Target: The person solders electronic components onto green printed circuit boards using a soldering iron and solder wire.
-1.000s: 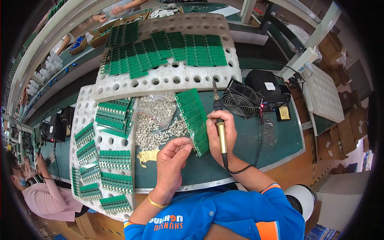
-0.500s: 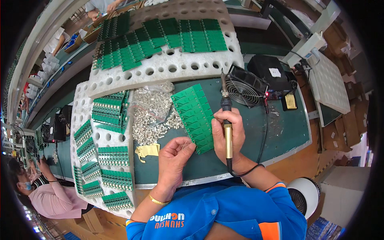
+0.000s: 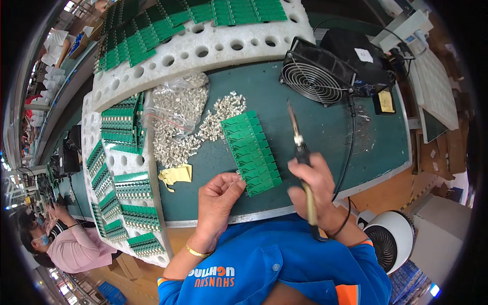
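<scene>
A green circuit board panel [image 3: 252, 152] rests at a slant on the dark green bench, with small metal pins along its left edge. My left hand [image 3: 222, 197] is closed in a pinch at the board's lower left corner, on what looks like a thin solder wire, mostly hidden by the fingers. To the board's right, my right hand [image 3: 316, 185] grips a soldering iron [image 3: 301, 147], tip pointing up and away, clear of the board. Motion smears that hand and the iron's handle. Just beyond the board lies a pile of small silvery connectors [image 3: 229, 109].
White foam trays [image 3: 203, 51] with green boards stand at the back and left. Near them are a connector bag [image 3: 183, 101] and a yellow paper scrap [image 3: 176, 175]. A black fan [image 3: 312, 81], a black box [image 3: 351, 53] and a yellow sponge [image 3: 386, 101] sit at the right. A co-worker [image 3: 76, 249] sits far left.
My right hand has drawn the soldering iron away from the board, to the right and nearer me. My left hand stays pinched at the board's corner. The whole view has shifted.
</scene>
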A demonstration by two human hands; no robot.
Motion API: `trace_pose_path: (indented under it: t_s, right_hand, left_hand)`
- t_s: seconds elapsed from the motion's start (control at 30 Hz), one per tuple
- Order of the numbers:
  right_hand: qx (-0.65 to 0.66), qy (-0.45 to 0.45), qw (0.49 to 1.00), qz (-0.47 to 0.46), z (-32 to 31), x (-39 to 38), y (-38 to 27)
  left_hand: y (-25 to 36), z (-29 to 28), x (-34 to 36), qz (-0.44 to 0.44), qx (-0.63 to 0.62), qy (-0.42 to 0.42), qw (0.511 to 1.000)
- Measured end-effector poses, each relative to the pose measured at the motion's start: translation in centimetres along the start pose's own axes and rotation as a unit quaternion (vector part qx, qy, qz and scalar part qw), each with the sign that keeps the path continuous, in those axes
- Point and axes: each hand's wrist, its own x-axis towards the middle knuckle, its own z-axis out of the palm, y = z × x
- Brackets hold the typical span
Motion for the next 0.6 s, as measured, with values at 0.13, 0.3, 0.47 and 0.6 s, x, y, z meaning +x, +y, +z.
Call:
trace_pose_path:
  t_s: [0.13,0.3,0.47,0.6]
  right_hand:
    - [0.194,-0.03,0.976,0.093,-2.1,-2.7,-0.5]
    - [0.242,-0.085,0.956,0.141,-2.9,-4.3,-0.1]
    - [0.233,-0.081,0.961,0.122,-2.6,-4.4,0.3]
    - [0.234,-0.091,0.96,0.121,-2.3,-4.2,0.6]
  left_hand:
    - [-0.7,0.0,-0.1,-0.028,0.016,0.03,0.999]
    - [-1.1,0.6,0.0,-0.026,0.014,0.047,0.998]
    - [-0.9,1.0,0.0,-0.012,0.02,0.05,0.998]
    - [-1.0,0.8,0.1,-0.014,0.017,0.051,0.998]
